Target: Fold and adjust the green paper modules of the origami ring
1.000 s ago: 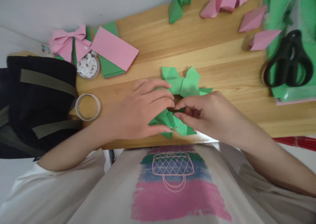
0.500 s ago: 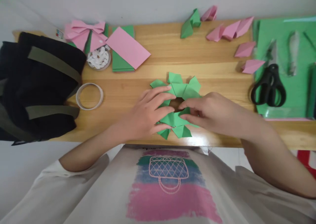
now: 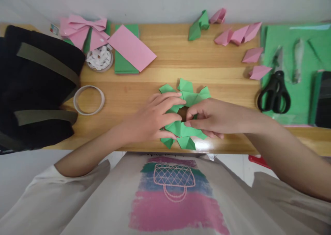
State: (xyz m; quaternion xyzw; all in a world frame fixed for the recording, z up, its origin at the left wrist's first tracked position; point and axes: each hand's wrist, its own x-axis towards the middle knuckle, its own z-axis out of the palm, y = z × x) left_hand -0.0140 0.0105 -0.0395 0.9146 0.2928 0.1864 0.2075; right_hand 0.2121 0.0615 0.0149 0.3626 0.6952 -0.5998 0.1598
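A ring of folded green paper [image 3: 190, 97] lies on the table near its front edge, with pointed flaps sticking outward and a gap in its middle. My left hand [image 3: 161, 116] rests over the ring's left side, fingers spread and stretched across the paper. At the right side, my right hand [image 3: 207, 117] is closed in a pinch, thumb and forefinger on the ring's inner edge. This hand hides part of the ring's right side.
Black scissors [image 3: 274, 91] and a pale-handled tool [image 3: 298, 60] lie on green sheets [image 3: 283, 35] at right. Folded pink pieces [image 3: 252, 55] sit at the back right. A tape roll [image 3: 89, 100], paper stack [image 3: 126, 64] and black bag [image 3: 38, 90] occupy the left.
My right hand has shifted slightly left and turned, its fingertips closing on the ring's inner edge. My left hand stays spread on the paper. The whole view has shifted a little.
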